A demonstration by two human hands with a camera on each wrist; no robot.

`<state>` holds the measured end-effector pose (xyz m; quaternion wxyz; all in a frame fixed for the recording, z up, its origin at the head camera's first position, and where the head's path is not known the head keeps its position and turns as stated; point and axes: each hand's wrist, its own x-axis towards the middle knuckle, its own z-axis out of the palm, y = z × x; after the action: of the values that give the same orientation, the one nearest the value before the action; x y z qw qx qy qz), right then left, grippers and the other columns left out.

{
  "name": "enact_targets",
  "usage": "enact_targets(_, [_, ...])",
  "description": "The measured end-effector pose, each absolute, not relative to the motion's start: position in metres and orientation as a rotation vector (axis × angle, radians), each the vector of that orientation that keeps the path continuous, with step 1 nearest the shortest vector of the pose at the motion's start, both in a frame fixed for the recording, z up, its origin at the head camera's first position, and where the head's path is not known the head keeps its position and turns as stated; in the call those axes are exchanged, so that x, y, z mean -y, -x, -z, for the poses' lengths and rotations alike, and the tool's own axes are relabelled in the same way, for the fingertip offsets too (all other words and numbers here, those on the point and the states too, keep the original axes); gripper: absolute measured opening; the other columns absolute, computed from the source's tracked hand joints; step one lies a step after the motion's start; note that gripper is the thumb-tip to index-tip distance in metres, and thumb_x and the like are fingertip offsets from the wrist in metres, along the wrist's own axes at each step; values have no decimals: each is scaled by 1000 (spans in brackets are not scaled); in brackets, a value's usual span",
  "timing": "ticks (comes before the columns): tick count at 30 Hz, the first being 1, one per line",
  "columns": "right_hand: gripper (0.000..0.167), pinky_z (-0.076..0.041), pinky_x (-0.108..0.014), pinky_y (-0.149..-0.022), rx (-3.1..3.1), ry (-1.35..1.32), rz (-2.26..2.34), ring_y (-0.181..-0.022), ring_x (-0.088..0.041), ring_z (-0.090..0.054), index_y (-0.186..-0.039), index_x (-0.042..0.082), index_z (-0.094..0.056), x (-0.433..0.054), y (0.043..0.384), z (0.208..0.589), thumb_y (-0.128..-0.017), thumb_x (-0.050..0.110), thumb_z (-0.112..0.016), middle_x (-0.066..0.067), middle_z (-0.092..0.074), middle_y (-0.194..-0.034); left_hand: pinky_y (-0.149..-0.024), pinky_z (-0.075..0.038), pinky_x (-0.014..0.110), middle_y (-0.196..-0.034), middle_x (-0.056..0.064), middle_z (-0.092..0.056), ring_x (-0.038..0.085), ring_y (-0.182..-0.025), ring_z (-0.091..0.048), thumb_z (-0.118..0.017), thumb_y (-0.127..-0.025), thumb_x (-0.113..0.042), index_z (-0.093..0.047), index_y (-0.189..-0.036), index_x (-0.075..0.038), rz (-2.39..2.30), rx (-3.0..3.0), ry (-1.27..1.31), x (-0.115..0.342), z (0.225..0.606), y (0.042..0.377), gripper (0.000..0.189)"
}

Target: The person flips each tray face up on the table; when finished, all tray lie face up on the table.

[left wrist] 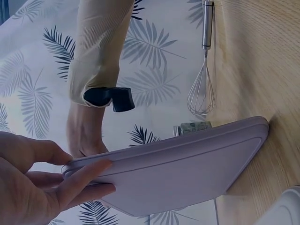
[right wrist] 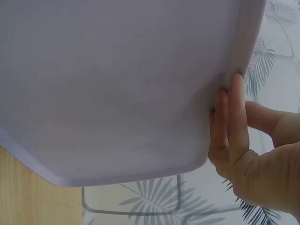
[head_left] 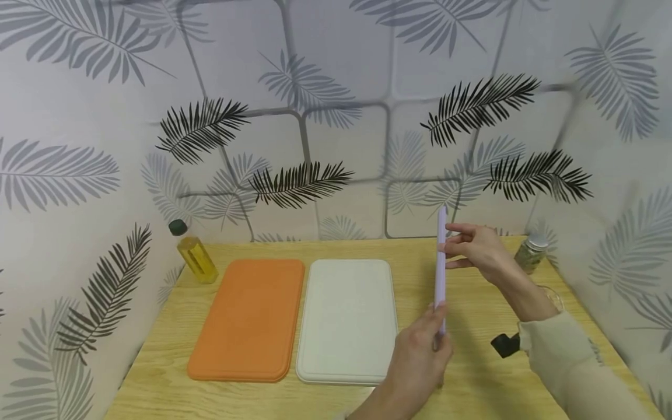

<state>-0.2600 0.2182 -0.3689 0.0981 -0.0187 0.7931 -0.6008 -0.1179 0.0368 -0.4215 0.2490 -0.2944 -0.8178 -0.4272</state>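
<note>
A lilac cutting board (head_left: 440, 268) stands on edge, seen almost edge-on in the head view, between both hands. My left hand (head_left: 417, 356) grips its near end, thumb on one face and fingers on the other. At the upper far part, my right hand (head_left: 483, 254) pinches the rim, its fingers (right wrist: 236, 117) lying against the broad face in the right wrist view. In the left wrist view the lower corner of the board meets the wooden table (left wrist: 253, 56). An orange cutting board (head_left: 247, 326) and a white cutting board (head_left: 347, 326) lie flat to the left.
An oil bottle (head_left: 198, 256) with a dark cap stands at the back left. Toward the back right is a small glass jar (head_left: 531, 254) with a metal lid. A wire whisk (left wrist: 204, 84) lies at the right side. Patterned walls border the table.
</note>
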Motion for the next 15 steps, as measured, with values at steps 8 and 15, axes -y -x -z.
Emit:
enact_targets(8, [77, -58, -42, -78, -2427, -27, 1490, -103, -36, -64, -146, -13, -24, -251, 253, 445, -100, 46, -45, -35, -49, -130, -85, -47, 12, -123, 23, -59, 29, -110, -61, -68, -79, 11, -56, -126, 9, 1235, 2296, 736, -27, 428, 121, 48])
enact_targets(15, [68, -57, -41, -80, -2398, -71, 1443, -95, -32, -66, -141, -21, -24, -269, 233, 509, -101, 29, -49, -40, -46, -129, -81, -51, 17, -122, 24, -60, 25, -106, -64, -61, -86, 10, -50, -132, 9, 1709, 2321, 537, -12, 426, 129, 48])
